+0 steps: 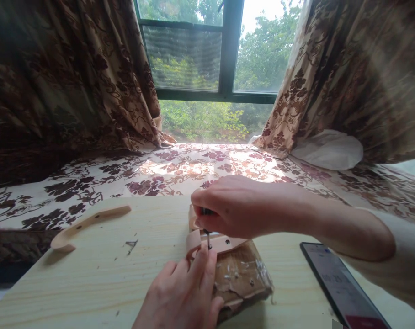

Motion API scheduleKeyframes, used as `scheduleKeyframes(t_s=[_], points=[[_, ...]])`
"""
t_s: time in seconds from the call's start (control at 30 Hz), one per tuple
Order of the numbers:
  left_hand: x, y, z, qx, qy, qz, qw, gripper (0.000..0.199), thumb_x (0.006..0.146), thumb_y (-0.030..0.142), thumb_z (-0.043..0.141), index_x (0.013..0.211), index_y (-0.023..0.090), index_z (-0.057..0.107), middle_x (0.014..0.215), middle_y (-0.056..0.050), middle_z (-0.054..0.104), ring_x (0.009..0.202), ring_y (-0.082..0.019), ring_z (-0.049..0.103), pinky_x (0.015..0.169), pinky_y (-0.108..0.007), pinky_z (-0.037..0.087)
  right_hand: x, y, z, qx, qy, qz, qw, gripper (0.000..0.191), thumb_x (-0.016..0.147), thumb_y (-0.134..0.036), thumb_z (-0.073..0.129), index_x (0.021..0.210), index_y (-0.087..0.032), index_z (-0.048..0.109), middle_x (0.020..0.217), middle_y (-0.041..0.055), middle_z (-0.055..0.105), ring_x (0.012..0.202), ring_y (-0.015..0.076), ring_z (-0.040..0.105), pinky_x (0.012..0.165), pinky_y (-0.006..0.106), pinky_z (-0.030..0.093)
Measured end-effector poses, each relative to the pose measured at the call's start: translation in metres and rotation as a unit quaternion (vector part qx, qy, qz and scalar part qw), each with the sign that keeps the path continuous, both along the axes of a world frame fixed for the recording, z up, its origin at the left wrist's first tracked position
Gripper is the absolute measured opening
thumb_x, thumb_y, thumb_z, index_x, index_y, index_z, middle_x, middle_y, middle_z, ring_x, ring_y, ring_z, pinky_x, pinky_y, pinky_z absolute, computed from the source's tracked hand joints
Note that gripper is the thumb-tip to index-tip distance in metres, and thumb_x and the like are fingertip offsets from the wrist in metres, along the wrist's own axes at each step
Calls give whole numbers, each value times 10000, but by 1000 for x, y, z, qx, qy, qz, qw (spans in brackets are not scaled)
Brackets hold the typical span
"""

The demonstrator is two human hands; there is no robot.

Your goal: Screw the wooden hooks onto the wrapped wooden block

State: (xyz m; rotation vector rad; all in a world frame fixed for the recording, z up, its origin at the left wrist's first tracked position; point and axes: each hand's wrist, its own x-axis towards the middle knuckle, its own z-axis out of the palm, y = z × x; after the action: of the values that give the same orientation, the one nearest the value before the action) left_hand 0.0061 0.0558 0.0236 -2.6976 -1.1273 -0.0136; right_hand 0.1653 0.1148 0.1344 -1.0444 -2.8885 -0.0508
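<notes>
My right hand (pixel 224 205) is wrapped round a dark-handled screwdriver (pixel 208 238), held upright. Its shaft points down at a hole in a pale, curved, hook-ended piece (pixel 224 244). My left hand (pixel 183 292) presses its fingertips against that piece near the curled end, close to the screwdriver's tip. Whether a screw sits under the tip is too small to tell. The piece lies across a worn brown block (pixel 242 278) with torn clear wrapping and small holes. Part of the piece is hidden behind my right hand.
A similar curved piece (pixel 91 221) with dark holes lies on the pale wooden board (pixel 101 283) at left. Several screws (pixel 131 246) are near the middle, with small crumbs around. A phone (pixel 344 283) lies at right. Flowered cloth (pixel 173 176) spreads behind, below a window.
</notes>
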Motion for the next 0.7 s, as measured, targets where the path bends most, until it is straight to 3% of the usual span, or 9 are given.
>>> scheduleKeyframes(t_s=[0.17,0.3,0.57,0.7], points=[[-3,-2,-2,12,-3,3,1000,521,739,193,500,1255,121,504,1205,-119,590,832,-244,645,695,-385,571,-3,-1,2,20,-19,-32,999,207,865,-314,485,798,-175,624,674,20,608,532,105,409,477,259,240],[-4,-2,-1,-4,-19,7,1000,527,748,188,484,1274,150,483,1224,-96,579,851,-232,642,712,-371,567,-3,-4,6,1,-18,17,1000,185,863,-231,474,737,-173,597,642,0,579,527,94,391,480,246,258],[-7,2,0,0,-1,1,1000,515,716,211,504,1227,155,533,1204,-102,596,831,-246,654,679,-372,573,-4,4,-7,71,-3,-15,997,260,895,-273,398,710,-175,551,603,11,539,495,102,311,476,281,199],[-10,1,-2,16,-2,-11,1000,510,731,220,479,1234,149,523,1209,-98,593,818,-236,654,676,-359,569,-2,-2,1,10,-11,-12,1000,142,844,-245,483,765,-177,579,654,6,569,537,97,380,488,255,248]])
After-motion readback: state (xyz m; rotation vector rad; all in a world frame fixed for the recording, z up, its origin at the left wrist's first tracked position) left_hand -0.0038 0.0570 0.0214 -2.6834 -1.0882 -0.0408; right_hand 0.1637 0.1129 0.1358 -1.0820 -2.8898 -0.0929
